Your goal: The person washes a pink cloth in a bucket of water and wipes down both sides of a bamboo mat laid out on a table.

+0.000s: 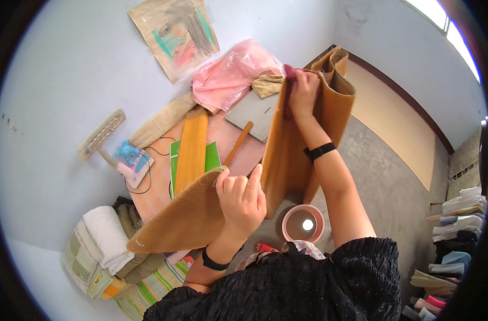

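Note:
A brown folding mat (pixel 192 212), probably woven bamboo with a bound edge, is held up in front of me. Its near panel flares to the left, while further panels stand in upright folds to the right. My left hand (pixel 242 200) grips the top edge of the near panel, index finger raised. Higher up, my right hand (pixel 305 90) holds a dark red cloth (pixel 289 74) against the upright panel; much of the cloth is hidden behind the fingers. Below the mat, a pink basin (pixel 323 228) of murky water stands on the floor by my feet.
A desk (pixel 155 196) holds a grey laptop (pixel 244 110), a wooden stick (pixel 240 140), a green book (pixel 213 154), a lamp (pixel 103 132) and a pink plastic-covered bundle (pixel 236 74). Folded bedding (pixel 103 236) lies at left. Clothes (pixel 456 228) line the right side; a pale board (pixel 392 120) lies behind.

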Tool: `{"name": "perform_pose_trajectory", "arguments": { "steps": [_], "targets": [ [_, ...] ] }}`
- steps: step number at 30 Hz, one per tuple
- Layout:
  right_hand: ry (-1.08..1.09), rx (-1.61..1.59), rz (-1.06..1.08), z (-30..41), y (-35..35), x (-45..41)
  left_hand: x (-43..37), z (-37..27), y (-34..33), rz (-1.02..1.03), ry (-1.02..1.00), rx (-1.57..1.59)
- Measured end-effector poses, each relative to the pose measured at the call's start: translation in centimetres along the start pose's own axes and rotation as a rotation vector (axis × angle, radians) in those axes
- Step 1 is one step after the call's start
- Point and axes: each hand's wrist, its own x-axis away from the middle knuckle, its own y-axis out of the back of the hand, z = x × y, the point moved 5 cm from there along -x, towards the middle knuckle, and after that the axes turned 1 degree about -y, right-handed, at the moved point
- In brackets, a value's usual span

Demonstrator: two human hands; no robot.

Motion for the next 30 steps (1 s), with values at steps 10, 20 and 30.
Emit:
{"name": "perform_pose_trajectory", "arguments": {
  "steps": [10,20,30],
  "targets": [
    [-0.257,-0.345,0.224,-1.0,-1.5,11.4,-0.3,-0.5,-1.0,0.036,0.044,-0.079],
    [-1.021,-0.483,0.579,-1.9,5.0,34.8,-2.4,-1.6,-2.7,0.066,0.106,-0.441],
    [-0.517,-1.01,0.332,15.0,14.2,13.5,0.0,-3.2,1.0,0.032,0.217,-0.016]
  ]
}}
